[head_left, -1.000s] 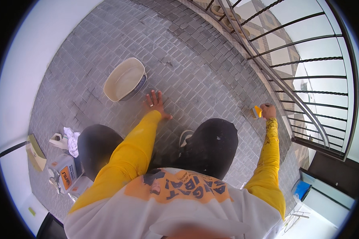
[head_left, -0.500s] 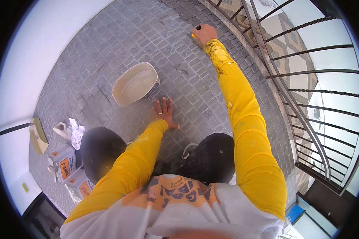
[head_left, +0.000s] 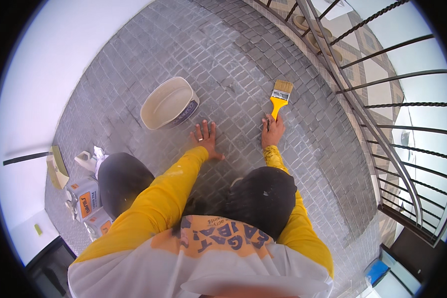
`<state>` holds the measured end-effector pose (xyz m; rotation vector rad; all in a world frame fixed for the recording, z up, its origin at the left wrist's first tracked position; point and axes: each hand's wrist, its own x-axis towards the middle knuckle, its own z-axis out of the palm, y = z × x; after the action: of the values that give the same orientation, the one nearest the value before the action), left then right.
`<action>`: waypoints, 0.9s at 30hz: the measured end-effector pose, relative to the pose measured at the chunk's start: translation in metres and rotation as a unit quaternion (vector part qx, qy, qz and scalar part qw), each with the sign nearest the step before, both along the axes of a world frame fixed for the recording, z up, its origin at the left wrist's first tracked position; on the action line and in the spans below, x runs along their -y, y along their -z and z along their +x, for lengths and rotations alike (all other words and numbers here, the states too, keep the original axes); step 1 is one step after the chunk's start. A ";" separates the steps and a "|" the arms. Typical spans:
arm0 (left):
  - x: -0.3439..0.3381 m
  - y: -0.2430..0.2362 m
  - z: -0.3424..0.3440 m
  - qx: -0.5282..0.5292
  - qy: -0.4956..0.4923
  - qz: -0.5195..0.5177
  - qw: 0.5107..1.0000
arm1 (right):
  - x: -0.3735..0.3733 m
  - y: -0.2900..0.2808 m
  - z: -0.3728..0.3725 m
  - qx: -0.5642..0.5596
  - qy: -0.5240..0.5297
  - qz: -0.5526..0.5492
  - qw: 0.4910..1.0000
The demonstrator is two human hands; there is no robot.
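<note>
A flat paintbrush (head_left: 279,100) with a yellow handle and light bristles is gripped by the handle in my right hand (head_left: 273,131), its bristles pointing away from me. My left hand (head_left: 206,141) lies flat on the grey paving (head_left: 233,134), fingers spread, a ring on one of them. Just beyond it and a little to the left stands an oval cream tub (head_left: 149,110) with a dark label; a thin pale layer seems to cover its bottom. Darker, wet-looking paving (head_left: 263,44) shows ahead and to the right.
A dark metal railing (head_left: 338,89) curves along the right, with sandals (head_left: 319,39) behind it. To the left are square metal cans (head_left: 86,200), a pale jug (head_left: 86,161), a white cloth (head_left: 100,158) and a yellowish carton (head_left: 57,171). A white wall (head_left: 59,64) bounds the left side.
My right hand has drawn back toward me from the far paving, bringing the paintbrush fully into sight. The left hand stays in place on the ground.
</note>
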<state>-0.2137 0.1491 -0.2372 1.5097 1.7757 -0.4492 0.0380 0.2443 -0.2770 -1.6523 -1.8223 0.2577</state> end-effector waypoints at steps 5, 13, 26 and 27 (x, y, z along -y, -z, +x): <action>-0.006 -0.002 0.005 -0.017 0.002 -0.019 1.000 | 0.003 -0.015 0.003 -0.114 0.000 0.079 0.990; -0.036 -0.012 -0.002 -0.033 0.042 -0.115 0.992 | 0.012 -0.103 0.024 -0.211 -0.013 0.142 0.967; -0.011 0.007 0.004 -0.061 0.031 -0.052 0.996 | 0.042 -0.130 0.139 0.107 0.189 -0.191 0.957; -0.010 0.009 0.003 -0.058 0.041 -0.043 0.997 | 0.031 -0.117 0.110 0.118 0.141 -0.147 0.972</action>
<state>-0.2104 0.1594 -0.2460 1.5259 1.7640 -0.6582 0.1481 0.2132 -0.1603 -2.2048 -1.7502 0.2217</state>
